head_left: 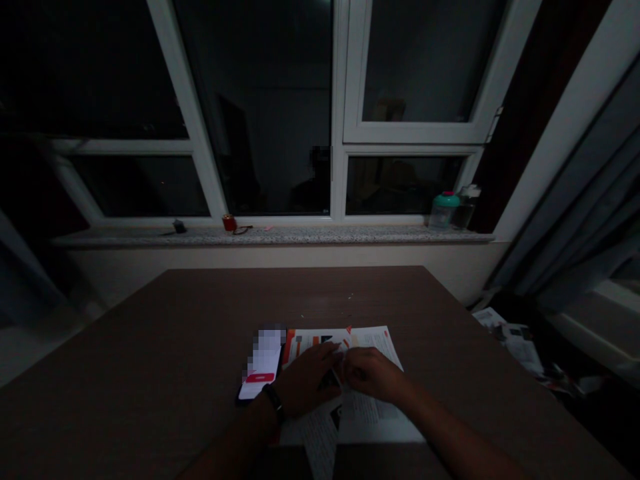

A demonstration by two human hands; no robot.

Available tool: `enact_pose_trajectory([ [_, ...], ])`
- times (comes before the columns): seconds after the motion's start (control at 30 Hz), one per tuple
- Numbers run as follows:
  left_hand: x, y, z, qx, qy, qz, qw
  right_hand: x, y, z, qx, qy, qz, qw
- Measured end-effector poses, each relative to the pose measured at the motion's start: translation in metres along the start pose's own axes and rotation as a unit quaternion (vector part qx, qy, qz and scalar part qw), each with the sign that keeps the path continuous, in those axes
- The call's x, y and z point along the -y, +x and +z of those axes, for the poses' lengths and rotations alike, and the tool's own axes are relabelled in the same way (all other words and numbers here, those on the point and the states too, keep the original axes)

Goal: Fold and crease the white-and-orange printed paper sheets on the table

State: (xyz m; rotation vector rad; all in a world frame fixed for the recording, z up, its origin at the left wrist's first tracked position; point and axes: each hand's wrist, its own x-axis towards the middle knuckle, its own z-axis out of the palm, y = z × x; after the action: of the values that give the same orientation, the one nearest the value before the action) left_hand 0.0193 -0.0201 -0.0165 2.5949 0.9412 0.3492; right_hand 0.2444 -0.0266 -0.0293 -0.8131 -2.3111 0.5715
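Observation:
A printed sheet of paper (pixel 375 420), with orange and black pictures and text, lies on the table under both hands. My left hand (pixel 305 380), with a dark band on its wrist, rests on the left part of the paper, fingers stretched toward the right and thumb apart. Close beside its fingertips, my right hand (pixel 373 373) is closed with curled fingers, pinching the paper near its middle. Exactly what lies between the fingertips is hidden. A narrow part of the paper extends below the rest, toward me. Left of the paper is a phone (pixel 263 367) with a lit screen.
Tiny light scraps (pixel 351 295) lie on the brown table (pixel 225 300) beyond the paper. On the windowsill (pixel 310 235) stand a red spool-like item (pixel 229 223), a small dark object (pixel 179 227) and a bottle with a teal lid (pixel 444 210). Papers (pixel 520 347) are piled right of the table.

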Motion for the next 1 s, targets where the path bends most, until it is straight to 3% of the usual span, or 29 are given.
enact_pose_trajectory([
  [0.2, -0.001, -0.001, -0.001, -0.005, 0.000, 0.005, 1.000, -0.020, -0.001, 0.000, -0.102, -0.048, 0.036, 0.993],
  [0.3, 0.000, -0.001, 0.000, -0.002, 0.005, 0.005, 1.000, -0.025, -0.001, 0.000, -0.122, -0.055, 0.055, 0.989],
  [0.53, 0.003, 0.002, 0.004, -0.025, 0.020, 0.006, 0.999, -0.020, 0.000, -0.002, -0.110, -0.033, 0.105, 0.988],
  [0.77, -0.009, 0.006, -0.008, -0.031, 0.021, 0.008, 0.999, -0.018, 0.004, -0.002, -0.112, -0.035, 0.114, 0.986],
  [1.0, -0.007, 0.005, -0.008, -0.039, -0.012, 0.017, 0.999, -0.011, 0.005, -0.004, -0.054, -0.041, 0.044, 0.997],
])
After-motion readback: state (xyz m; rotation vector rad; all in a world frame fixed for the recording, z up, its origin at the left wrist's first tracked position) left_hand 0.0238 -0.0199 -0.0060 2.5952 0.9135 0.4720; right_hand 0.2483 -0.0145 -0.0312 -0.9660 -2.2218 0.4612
